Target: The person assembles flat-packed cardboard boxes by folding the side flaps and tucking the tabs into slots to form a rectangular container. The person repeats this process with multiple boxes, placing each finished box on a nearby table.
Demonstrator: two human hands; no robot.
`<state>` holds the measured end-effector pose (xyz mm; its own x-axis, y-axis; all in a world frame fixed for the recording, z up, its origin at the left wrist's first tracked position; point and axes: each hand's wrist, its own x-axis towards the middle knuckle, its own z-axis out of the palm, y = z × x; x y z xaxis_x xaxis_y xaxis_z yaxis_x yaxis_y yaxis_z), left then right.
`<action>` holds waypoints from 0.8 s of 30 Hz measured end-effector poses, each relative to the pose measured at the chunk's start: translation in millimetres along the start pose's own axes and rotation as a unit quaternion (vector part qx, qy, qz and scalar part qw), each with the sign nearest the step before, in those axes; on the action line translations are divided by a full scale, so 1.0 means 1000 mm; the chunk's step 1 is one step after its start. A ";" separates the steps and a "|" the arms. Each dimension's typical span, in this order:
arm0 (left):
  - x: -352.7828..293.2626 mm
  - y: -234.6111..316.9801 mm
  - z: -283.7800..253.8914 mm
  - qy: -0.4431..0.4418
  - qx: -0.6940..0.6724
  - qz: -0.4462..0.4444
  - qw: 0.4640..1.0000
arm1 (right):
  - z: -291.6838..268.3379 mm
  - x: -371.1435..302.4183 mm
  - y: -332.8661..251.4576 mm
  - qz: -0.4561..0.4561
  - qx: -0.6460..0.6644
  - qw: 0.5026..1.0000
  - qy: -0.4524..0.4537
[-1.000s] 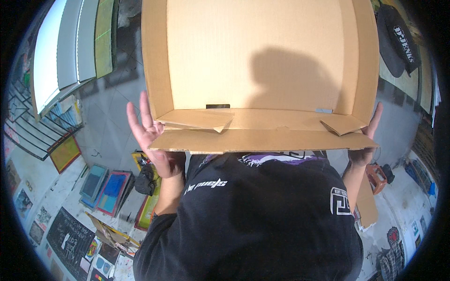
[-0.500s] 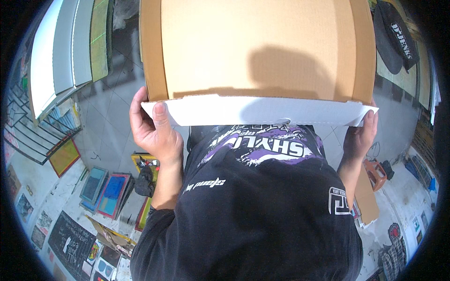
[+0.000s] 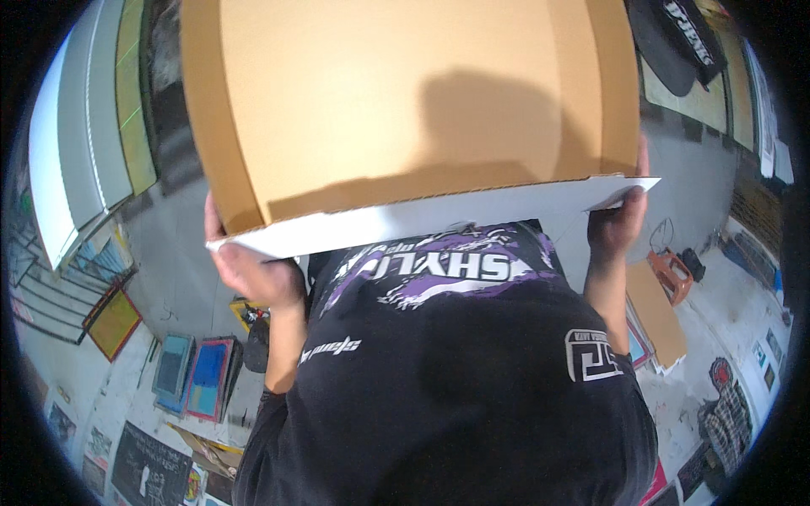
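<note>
A large cardboard box point(image 3: 405, 101), brown inside and white on its near outer flap, is held up in front of my chest. Its far end runs out of the picture at the top. My left hand point(image 3: 255, 268) grips the near left corner, thumb on the white flap and fingers behind the side wall; it is slightly blurred. On the near right corner, my right hand point(image 3: 623, 218) has its thumb against the flap, with the other fingers mostly hidden behind the box. The inside shows only bare cardboard with a dark shadow across it.
White and grey panels point(image 3: 76, 143) stand at the left, near a black metal rack point(image 3: 59, 291). Framed screens point(image 3: 207, 375) lean at the lower left. A black cap point(image 3: 675, 51) lies at the upper right. An orange plastic stool point(image 3: 672, 274) and flat cardboard point(image 3: 654, 316) are at the right.
The box has shifted left in the picture and tilted, its near left corner now lower than the right. Both hands have moved with it, still gripping the corners.
</note>
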<state>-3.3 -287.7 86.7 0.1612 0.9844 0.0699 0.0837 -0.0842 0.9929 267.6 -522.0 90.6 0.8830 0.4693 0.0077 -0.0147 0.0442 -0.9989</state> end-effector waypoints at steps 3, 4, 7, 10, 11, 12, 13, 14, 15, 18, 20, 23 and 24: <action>-0.001 0.002 -0.008 -0.099 -0.170 -0.024 0.980 | -0.005 0.001 0.004 -0.019 -0.039 0.999 -0.029; -0.001 0.000 -0.010 -0.102 -0.148 -0.029 0.983 | -0.004 0.000 0.002 0.000 -0.035 0.999 -0.014; -0.003 -0.006 -0.014 -0.105 -0.090 -0.034 0.990 | 0.008 -0.001 0.000 0.008 -0.044 0.999 0.023; -0.005 -0.009 -0.014 -0.087 -0.066 -0.021 0.994 | 0.017 0.000 0.000 -0.051 -0.061 0.996 0.036; -0.008 -0.010 -0.011 -0.071 -0.061 -0.014 0.996 | 0.016 -0.001 0.001 -0.045 -0.075 0.995 0.046; -0.009 -0.011 -0.008 -0.054 -0.057 -0.007 0.997 | 0.015 -0.003 0.001 -0.040 -0.089 0.994 0.055; -0.010 -0.016 -0.008 -0.029 -0.035 0.009 0.999 | 0.014 -0.004 0.002 -0.034 -0.103 0.992 0.063; -0.012 -0.023 -0.009 -0.004 -0.013 0.026 1.000 | 0.015 -0.004 0.002 -0.053 -0.146 0.985 0.078; -0.011 -0.027 -0.007 0.020 0.008 0.043 0.999 | 0.017 -0.005 0.003 -0.073 -0.188 0.975 0.094; -0.004 -0.025 0.007 0.074 0.146 0.223 0.961 | 0.021 -0.001 0.012 -0.202 -0.251 0.936 0.140; 0.006 -0.041 -0.011 0.131 0.329 0.361 0.863 | 0.020 -0.002 0.018 -0.273 -0.292 0.902 0.161; 0.023 -0.050 -0.028 0.102 0.396 0.533 0.741 | 0.008 -0.004 0.020 -0.300 -0.343 0.875 0.166; 0.028 -0.048 -0.029 0.071 0.382 0.585 0.712 | 0.000 0.000 0.021 -0.377 -0.405 0.820 0.143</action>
<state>-31.7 -251.8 44.0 0.4630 0.1731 0.8693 0.4932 -0.8652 -0.0904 267.2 -521.2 69.4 0.5734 0.3464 0.7424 0.8007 -0.4288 -0.4184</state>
